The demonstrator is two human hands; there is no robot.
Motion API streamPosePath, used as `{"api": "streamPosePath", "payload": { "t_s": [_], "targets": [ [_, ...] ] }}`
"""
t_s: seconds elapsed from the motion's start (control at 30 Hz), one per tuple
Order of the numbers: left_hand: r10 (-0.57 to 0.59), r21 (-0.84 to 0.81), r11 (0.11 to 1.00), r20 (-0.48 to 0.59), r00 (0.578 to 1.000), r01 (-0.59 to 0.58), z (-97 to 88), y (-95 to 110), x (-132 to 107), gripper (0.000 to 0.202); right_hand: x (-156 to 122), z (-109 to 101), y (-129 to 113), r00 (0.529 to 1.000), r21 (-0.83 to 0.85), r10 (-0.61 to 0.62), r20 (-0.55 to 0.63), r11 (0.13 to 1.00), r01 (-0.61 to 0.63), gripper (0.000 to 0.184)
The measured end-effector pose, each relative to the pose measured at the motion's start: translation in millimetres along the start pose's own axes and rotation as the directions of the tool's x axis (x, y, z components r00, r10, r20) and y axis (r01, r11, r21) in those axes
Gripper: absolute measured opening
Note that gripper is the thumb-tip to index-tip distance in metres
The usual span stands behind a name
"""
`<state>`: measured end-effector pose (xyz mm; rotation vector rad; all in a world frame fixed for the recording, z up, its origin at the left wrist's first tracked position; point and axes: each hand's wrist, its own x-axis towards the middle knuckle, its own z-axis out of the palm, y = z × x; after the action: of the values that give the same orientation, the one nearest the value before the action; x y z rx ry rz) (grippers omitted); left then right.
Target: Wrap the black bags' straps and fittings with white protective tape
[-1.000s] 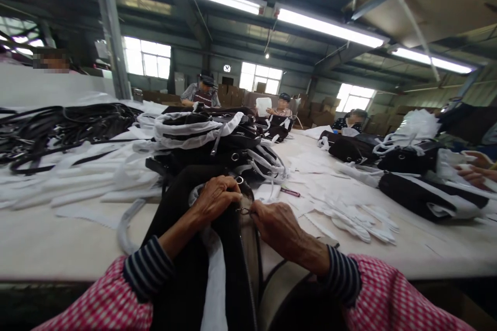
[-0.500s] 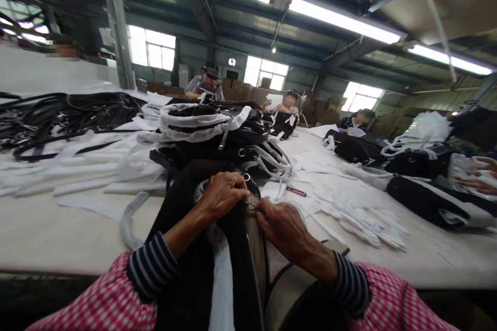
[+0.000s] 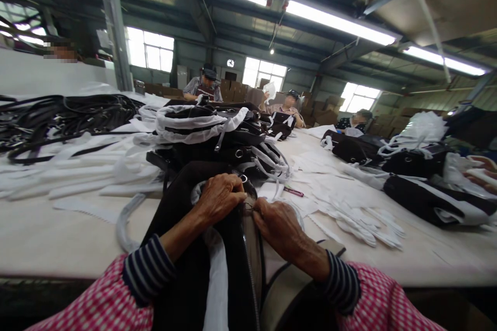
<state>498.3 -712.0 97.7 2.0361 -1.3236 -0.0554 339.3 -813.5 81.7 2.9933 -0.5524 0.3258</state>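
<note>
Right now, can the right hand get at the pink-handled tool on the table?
Probably yes: the right hand sits close to the pink-handled tool, with only flat white cloth pieces between them. It seems to be working at the black bag's zipper, so it would need to let go first.

Zippered fabric handbag (image 3: pixel 182 227) lies directly before you, its top end over the edge of the table (image 3: pixel 58 238). On the table: stacked strapped handbags (image 3: pixel 217 137) straight ahead, coiled straps (image 3: pixel 70 119) far left, flat cloth strips (image 3: pixel 70 181) nearer left, scalloped cloth pieces (image 3: pixel 361 222) right.
</note>
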Motion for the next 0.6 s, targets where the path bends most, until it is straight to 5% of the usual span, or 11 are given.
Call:
{"api": "streamPosePath", "payload": {
  "t_s": [0.6],
  "targets": [
    [0.002, 0.018, 1.000, 0.001, 1.000, -0.002, 5.0, -1.3, -2.2, 0.012, 2.2, 7.5, -3.3, 0.999, 0.055, -0.028, -0.020, 0.998, 0.029, 0.013]
  ]
}}
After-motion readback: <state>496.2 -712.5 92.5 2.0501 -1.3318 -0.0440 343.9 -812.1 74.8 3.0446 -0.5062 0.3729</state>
